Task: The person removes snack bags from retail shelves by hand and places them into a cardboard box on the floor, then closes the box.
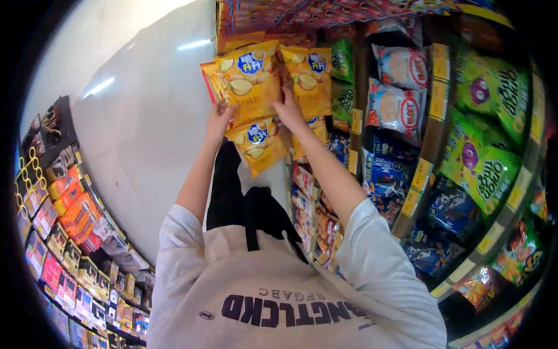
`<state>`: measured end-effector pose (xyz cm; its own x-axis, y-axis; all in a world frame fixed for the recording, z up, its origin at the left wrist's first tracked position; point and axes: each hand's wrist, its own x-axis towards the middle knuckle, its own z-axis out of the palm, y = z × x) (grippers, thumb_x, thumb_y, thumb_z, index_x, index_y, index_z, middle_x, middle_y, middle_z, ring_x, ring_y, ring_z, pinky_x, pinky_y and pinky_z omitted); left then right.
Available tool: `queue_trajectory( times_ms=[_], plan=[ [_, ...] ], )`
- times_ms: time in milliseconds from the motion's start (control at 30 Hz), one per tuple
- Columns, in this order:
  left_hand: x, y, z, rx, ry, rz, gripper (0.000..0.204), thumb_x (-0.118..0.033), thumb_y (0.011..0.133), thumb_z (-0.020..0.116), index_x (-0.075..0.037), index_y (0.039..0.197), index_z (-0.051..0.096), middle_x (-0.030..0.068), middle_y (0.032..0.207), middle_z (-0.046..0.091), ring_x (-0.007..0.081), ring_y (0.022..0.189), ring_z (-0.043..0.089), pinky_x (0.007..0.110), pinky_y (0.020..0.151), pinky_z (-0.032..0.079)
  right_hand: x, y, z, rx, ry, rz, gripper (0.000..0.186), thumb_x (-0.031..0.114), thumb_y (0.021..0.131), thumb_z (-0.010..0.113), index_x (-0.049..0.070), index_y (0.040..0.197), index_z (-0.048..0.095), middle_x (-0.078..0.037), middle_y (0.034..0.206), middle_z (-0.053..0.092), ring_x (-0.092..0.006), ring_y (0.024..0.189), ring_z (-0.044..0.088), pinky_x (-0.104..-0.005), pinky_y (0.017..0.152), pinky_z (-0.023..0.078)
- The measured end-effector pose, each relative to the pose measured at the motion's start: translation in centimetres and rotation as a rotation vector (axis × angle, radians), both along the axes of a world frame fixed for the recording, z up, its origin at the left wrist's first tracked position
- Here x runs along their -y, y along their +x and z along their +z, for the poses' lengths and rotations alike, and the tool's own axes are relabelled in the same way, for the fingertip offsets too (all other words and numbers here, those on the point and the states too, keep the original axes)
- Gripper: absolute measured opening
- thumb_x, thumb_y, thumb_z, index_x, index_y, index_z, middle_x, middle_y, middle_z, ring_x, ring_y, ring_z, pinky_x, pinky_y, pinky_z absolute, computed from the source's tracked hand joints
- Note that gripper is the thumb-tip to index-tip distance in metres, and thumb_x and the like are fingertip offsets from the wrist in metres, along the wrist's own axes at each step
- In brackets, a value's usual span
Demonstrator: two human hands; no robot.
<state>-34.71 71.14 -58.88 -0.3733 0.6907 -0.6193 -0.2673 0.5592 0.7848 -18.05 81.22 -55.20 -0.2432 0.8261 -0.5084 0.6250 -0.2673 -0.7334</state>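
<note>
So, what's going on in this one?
A person in a grey short-sleeved top is holding a yellow snack bag in both hands: the left hand at its lower left corner, the right hand by its lower right edge. Similar yellow bags show beside and below it. Shelves of green, blue and white snack bags run along the right, with more packages at far left.

I grip a yellow bag [247,87] at its lower sides with my left hand [219,120] and right hand [290,111]; green bags [479,160] and blue bags [388,174] fill the shelves on my right.
</note>
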Motion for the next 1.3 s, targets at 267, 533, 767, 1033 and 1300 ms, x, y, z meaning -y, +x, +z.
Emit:
queue_trajectory(
  times_ms=[267, 533, 767, 1033, 1300],
  plan=[
    [-2.5, -0.5, 2.1, 0.184, 0.010, -0.188, 0.053, -0.030, 0.074, 0.066, 0.004, 0.111, 0.049, 0.0098, 0.097, 0.059, 0.0153, 0.089, 0.055, 0.027, 0.077, 0.043, 0.3, -0.8, -3.8, -0.035, -0.022, -0.066, 0.057, 0.024, 0.073, 0.062, -0.004, 0.117, 0.040, -0.020, 0.114, 0.049, -0.0300, 0.106, 0.047, -0.0343, 0.089, 0.037],
    [2.2, -2.1, 8.6, 0.167, 0.109, -0.138, 0.050, -0.017, 0.072, 0.066, -0.002, 0.115, 0.044, 0.0082, 0.104, 0.055, 0.0177, 0.098, 0.052, 0.031, 0.084, 0.041, 3.2, -1.2, 9.9, -0.171, 0.065, -0.005, 0.067, 0.028, 0.073, 0.066, -0.003, 0.123, 0.036, -0.018, 0.119, 0.047, -0.0271, 0.112, 0.045, -0.0334, 0.094, 0.034],
    [2.0, 0.0, 19.5, 0.232, 0.243, -0.304, 0.055, -0.012, 0.069, 0.067, -0.001, 0.117, 0.042, 0.0086, 0.107, 0.053, 0.0185, 0.098, 0.052, 0.032, 0.086, 0.042, 7.6, 5.3, 18.8, -0.157, 0.198, 0.055, 0.073, 0.028, 0.068, 0.072, -0.005, 0.121, 0.035, -0.019, 0.119, 0.042, -0.0272, 0.114, 0.040, -0.0336, 0.096, 0.032],
    [5.9, 12.9, 30.1, 0.127, 0.571, -0.700, 0.065, -0.016, 0.060, 0.076, 0.000, 0.114, 0.043, 0.0087, 0.106, 0.053, 0.0177, 0.098, 0.052, 0.031, 0.086, 0.042, 20.4, 18.3, 32.2, -0.594, 0.275, -0.388, 0.085, 0.016, 0.063, 0.076, 0.001, 0.129, 0.025, -0.010, 0.122, 0.042, -0.0187, 0.115, 0.039, -0.0312, 0.097, 0.031],
    [12.4, 27.5, 39.2, 0.285, 0.981, -1.041, 0.076, -0.021, 0.055, 0.080, 0.001, 0.115, 0.038, 0.0107, 0.108, 0.052, 0.0179, 0.097, 0.053, 0.032, 0.084, 0.043, 35.8, 30.4, 41.6, -0.542, 0.589, -0.576, 0.085, 0.016, 0.064, 0.076, 0.001, 0.130, 0.024, -0.011, 0.127, 0.039, -0.0186, 0.116, 0.039, -0.0324, 0.097, 0.032]
  ],
)
